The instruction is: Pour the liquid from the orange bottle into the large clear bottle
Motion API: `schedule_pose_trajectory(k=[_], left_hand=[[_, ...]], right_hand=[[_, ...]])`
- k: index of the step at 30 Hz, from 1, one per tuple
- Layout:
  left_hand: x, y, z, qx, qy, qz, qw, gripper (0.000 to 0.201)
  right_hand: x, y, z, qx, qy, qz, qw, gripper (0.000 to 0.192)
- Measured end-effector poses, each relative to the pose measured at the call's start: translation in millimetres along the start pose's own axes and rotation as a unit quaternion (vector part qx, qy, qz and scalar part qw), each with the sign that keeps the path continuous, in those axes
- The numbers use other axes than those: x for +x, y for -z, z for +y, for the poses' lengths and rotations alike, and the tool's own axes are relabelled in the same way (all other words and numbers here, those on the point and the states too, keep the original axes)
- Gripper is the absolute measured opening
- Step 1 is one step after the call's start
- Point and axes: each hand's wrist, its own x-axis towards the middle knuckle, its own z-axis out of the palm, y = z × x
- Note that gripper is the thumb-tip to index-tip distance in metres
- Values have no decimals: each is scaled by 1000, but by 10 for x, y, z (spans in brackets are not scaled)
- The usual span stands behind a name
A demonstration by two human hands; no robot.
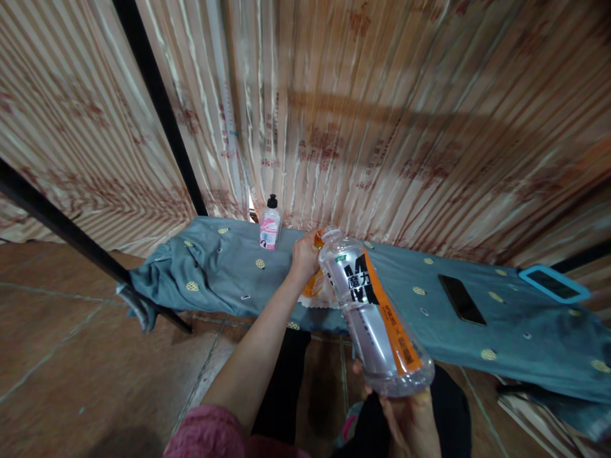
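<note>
My right hand (410, 416) is wrapped round the base of a large clear plastic bottle (370, 312) with a black, silver and orange label. The bottle leans with its mouth away from me and to the left. Close to that mouth, my left hand (305, 257) is closed on an orange see-through object (319, 239), whose kind I cannot make out. Below this hand, more orange (312, 286) shows on a white scalloped-edge sheet (321, 300), partly hidden by my wrist and the bottle.
A blue-grey cloth (238, 280) with yellow motifs covers the long bench. On it stand a pink-labelled bottle (270, 228) with a black cap, a dark phone (462, 299) and a blue-framed device (554, 284). Black poles (160, 105) rise at the left, before a striped curtain (363, 140).
</note>
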Motion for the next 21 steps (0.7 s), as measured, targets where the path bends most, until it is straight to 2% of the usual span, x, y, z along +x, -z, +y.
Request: schedule_pose_trajectory(k=[8, 14, 21], left_hand=[[0, -11, -24, 2, -10, 2, 1000, 19], [5, -15, -27, -6, -14, 4, 1000, 20], [5, -15, -29, 3, -4, 3, 1000, 22]], right_hand=[[2, 79, 32, -2, -21, 5, 1000, 29], [9, 120, 32, -7, -16, -20, 1000, 32], [36, 145, 58, -6, -17, -10, 1000, 42]])
